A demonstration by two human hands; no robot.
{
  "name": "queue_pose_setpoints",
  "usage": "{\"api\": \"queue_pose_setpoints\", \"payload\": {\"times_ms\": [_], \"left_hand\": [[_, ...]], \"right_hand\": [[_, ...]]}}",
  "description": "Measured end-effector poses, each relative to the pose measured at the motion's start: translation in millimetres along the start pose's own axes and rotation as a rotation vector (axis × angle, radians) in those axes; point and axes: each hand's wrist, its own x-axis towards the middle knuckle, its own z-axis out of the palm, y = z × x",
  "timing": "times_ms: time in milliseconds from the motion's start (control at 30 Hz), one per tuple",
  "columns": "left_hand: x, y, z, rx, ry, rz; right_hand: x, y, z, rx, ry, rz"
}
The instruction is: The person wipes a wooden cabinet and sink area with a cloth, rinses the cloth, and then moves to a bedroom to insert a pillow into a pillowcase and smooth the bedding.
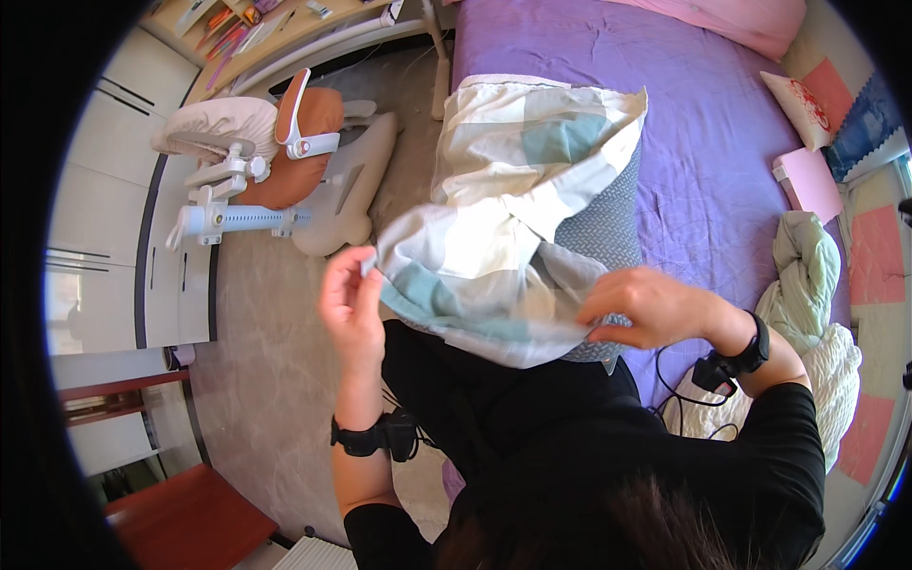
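Observation:
A checked fabric cover (477, 242) in white, grey and teal lies twisted across a dark grey patterned pillow (605, 228). My left hand (353, 296) pinches the cover's near left corner between thumb and fingers, lifted a little. On the other side, my right hand (645, 306) grips the near edge of the cover, close to the pillow's corner; motion blurs the cloth there, and the fingertips are partly hidden. The pillow's near end lies by my lap, its left part hidden under the fabric. Whether any of the pillow is inside the cover, I cannot tell.
The pillow rests on a bed with a purple sheet (684, 164). Bundled green bedding (805, 263), a pink box (809, 185) and a small cushion (798, 107) lie to the right. At left stand a child's chair (249, 214), white cabinets (107, 206) and a desk (342, 18).

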Motion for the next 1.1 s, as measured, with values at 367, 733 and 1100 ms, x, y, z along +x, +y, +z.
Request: {"api": "queue_pose_setpoints", "payload": {"times_ms": [367,733,1100], "left_hand": [[-30.2,121.0,98.4,0.138,-0.732,0.839],[-22.9,-24.2,81.2,0.624,-0.795,0.197],[-47.4,-63.8,79.3,0.681,-0.789,0.262]], "right_hand": [[42.1,32.5,42.3,1.453,0.163,-0.292],[-129.6,22.3,-159.0,1.104,0.922,-0.696],[-80.8,-24.5,-314.0,-0.941,0.915,0.264]]}}
